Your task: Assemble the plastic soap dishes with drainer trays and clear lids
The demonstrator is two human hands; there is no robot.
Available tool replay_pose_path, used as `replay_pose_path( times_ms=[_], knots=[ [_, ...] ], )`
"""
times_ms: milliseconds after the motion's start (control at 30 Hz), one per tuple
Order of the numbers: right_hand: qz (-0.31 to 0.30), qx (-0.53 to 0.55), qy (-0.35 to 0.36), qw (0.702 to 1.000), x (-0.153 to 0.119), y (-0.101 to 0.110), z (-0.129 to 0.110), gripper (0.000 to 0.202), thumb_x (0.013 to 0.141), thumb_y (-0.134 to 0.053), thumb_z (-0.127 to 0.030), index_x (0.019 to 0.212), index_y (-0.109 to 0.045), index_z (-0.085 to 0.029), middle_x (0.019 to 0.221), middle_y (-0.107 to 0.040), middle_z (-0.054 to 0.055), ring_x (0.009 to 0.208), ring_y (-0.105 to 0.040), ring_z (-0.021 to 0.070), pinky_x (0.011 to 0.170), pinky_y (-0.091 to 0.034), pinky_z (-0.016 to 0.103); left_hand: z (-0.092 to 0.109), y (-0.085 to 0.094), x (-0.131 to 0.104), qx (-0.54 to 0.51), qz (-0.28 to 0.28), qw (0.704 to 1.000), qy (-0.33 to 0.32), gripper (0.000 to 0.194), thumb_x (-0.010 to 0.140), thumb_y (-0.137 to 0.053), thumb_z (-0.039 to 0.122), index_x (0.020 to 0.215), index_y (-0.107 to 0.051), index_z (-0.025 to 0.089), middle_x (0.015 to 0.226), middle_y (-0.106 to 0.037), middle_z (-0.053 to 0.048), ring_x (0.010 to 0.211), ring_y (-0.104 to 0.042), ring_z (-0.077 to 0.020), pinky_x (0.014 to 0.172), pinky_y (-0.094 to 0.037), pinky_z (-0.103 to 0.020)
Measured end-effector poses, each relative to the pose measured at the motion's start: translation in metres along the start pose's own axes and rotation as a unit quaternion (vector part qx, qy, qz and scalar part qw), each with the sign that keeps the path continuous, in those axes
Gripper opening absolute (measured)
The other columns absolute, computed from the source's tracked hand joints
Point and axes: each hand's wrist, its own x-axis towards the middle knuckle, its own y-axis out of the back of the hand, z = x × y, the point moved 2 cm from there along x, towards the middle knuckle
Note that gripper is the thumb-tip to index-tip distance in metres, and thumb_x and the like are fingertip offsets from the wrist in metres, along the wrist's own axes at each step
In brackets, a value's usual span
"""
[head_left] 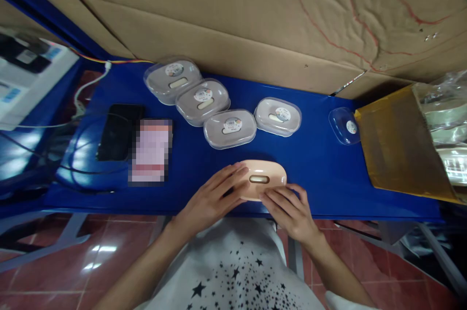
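Note:
An oval, glossy peach-coloured plastic box [268, 169] with a small pill-shaped slot in its top is near the table's front edge. My left hand [215, 198] grips its left end, fingers lying over the top. My right hand [292, 210] holds its front right side, the fingertips at the rim; the thumb is hard to make out. Beyond the box are several similar grey ones under clear covers with round labels, the nearest being a grey box [248, 127]. Another covered grey box [282, 110] sits just right of it.
A clear labelled cover [341, 127] lies beside an open cardboard carton [386, 144] of wrapped items at right. Left on the blue table [310, 169] are a phone with a blurred screen [151, 149], a black device [118, 132] and cables. A cardboard wall [219, 23] rises behind.

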Motion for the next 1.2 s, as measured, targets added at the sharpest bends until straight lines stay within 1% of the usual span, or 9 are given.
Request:
replay_pose_path(
  times_ms=[167,300,400,467,567,700,933,1100,1200],
  knots=[
    [-0.013,0.018,0.018,1.000,-0.004,-0.003,0.008,0.050,0.103,-0.068,-0.009,0.148,-0.064,-0.030,0.136,-0.078,0.001,0.139,-0.067,0.0261,0.136,-0.035,0.058,0.000,0.006,-0.003,-0.011,-0.009,0.998,-0.063,0.044,0.105,-0.064,0.009,0.147,-0.059,0.022,0.151,-0.068,-0.009,0.154,-0.052,-0.0244,0.128,-0.048,-0.049],
    [-0.029,0.063,0.021,0.997,-0.005,0.001,0.022,0.053,0.102,-0.073,-0.017,0.152,-0.061,-0.028,0.142,-0.074,0.005,0.151,-0.057,0.0285,0.132,-0.043,0.059,0.001,0.009,0.000,-0.017,-0.018,0.997,-0.074,0.030,0.103,-0.066,0.009,0.129,-0.066,0.024,0.129,-0.077,-0.005,0.139,-0.066,-0.0221,0.129,-0.046,-0.053],
    [-0.022,0.091,0.041,0.995,-0.003,0.008,0.027,0.052,0.102,-0.072,-0.015,0.152,-0.061,-0.024,0.138,-0.076,0.007,0.148,-0.059,0.0266,0.128,-0.051,0.053,0.003,0.010,0.001,0.006,-0.016,0.995,-0.103,0.022,0.100,-0.066,0.007,0.115,-0.069,0.022,0.115,-0.077,-0.003,0.124,-0.071,-0.0208,0.130,-0.045,-0.054],
    [-0.014,0.102,0.054,0.993,-0.003,0.012,0.027,0.052,0.102,-0.072,-0.015,0.152,-0.061,-0.021,0.135,-0.077,0.009,0.146,-0.062,0.0259,0.128,-0.051,0.051,0.005,0.010,0.001,0.038,-0.011,0.992,-0.123,0.017,0.099,-0.066,0.006,0.107,-0.069,0.021,0.110,-0.076,-0.004,0.119,-0.072,-0.0211,0.130,-0.045,-0.055],
    [-0.006,0.100,0.064,0.993,-0.005,0.014,0.026,0.055,0.101,-0.073,-0.013,0.154,-0.059,-0.020,0.135,-0.078,0.009,0.143,-0.064,0.0259,0.129,-0.050,0.052,0.006,0.009,-0.001,0.063,-0.008,0.989,-0.135,0.017,0.099,-0.065,0.006,0.101,-0.068,0.022,0.110,-0.076,-0.002,0.119,-0.071,-0.0207,0.129,-0.046,-0.055],
    [-0.008,0.086,0.060,0.994,-0.011,0.009,0.023,0.059,0.100,-0.071,-0.010,0.156,-0.058,-0.025,0.135,-0.078,0.007,0.139,-0.067,0.0271,0.129,-0.051,0.053,0.007,0.007,-0.002,0.059,-0.012,0.990,-0.129,0.020,0.097,-0.066,0.006,0.104,-0.069,0.025,0.112,-0.076,-0.001,0.121,-0.070,-0.0194,0.129,-0.045,-0.053],
    [0.002,0.041,0.062,0.997,-0.013,0.000,0.021,0.040,0.104,-0.064,-0.010,0.140,-0.068,-0.028,0.126,-0.081,0.003,0.132,-0.071,0.0217,0.129,-0.050,0.051,0.007,0.006,0.000,0.083,-0.028,0.985,-0.146,0.019,0.099,-0.065,0.006,0.105,-0.070,0.023,0.111,-0.077,-0.002,0.120,-0.070,-0.0194,0.128,-0.045,-0.051],
    [-0.014,0.063,0.045,0.997,-0.008,-0.001,0.026,0.033,0.104,-0.069,-0.017,0.137,-0.069,-0.022,0.126,-0.080,0.007,0.134,-0.069,0.0227,0.128,-0.050,0.050,-0.003,0.003,0.000,0.007,-0.042,0.994,-0.097,0.017,0.104,-0.063,0.011,0.109,-0.068,0.026,0.109,-0.076,0.001,0.126,-0.069,-0.0184,0.128,-0.047,-0.049],
    [-0.016,0.058,0.053,0.997,-0.005,0.002,0.028,0.033,0.104,-0.069,-0.017,0.137,-0.068,-0.022,0.127,-0.079,0.007,0.134,-0.069,0.0223,0.127,-0.051,0.050,-0.006,0.003,0.001,-0.023,-0.037,0.995,-0.086,0.017,0.103,-0.067,0.013,0.113,-0.068,0.026,0.115,-0.076,0.000,0.130,-0.068,-0.0196,0.129,-0.046,-0.050]
  ],
)
